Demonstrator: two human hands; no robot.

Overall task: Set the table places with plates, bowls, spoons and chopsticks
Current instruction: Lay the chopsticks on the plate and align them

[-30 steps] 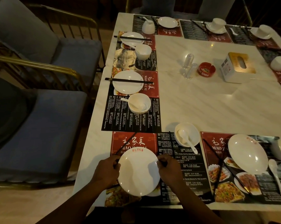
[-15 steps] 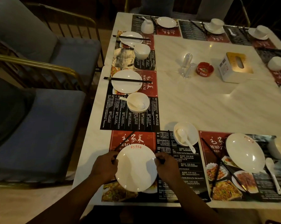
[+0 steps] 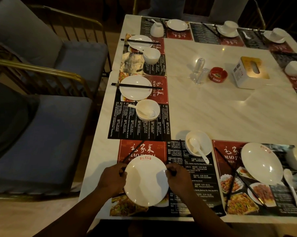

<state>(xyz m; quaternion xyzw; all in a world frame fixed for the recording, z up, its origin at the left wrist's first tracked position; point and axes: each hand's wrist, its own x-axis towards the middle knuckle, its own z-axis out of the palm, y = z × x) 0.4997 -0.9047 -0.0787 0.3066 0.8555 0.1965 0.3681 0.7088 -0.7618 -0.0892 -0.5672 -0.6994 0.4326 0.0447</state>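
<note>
While the left hand (image 3: 112, 178) curls its fingers on one rim, a round, glossy white plate (image 3: 146, 181) with a small red mark at its far edge lies between both grips over the placemat (image 3: 159, 151); the right hand (image 3: 177, 177) clasps the opposite rim.

White plate (image 3: 146, 182) with red logo; red-and-black placemat (image 3: 178, 168); white marbled table (image 3: 221, 115)

A: Single head-worn camera here, tipped forward and down over the worktop (image 3: 212, 108) from its near edge.
B: Close in: left hand (image 3: 112, 179) and right hand (image 3: 178, 177) just below at 6 o'clock, far edge at 12, chair (image 3: 41, 134) at 9.
</note>
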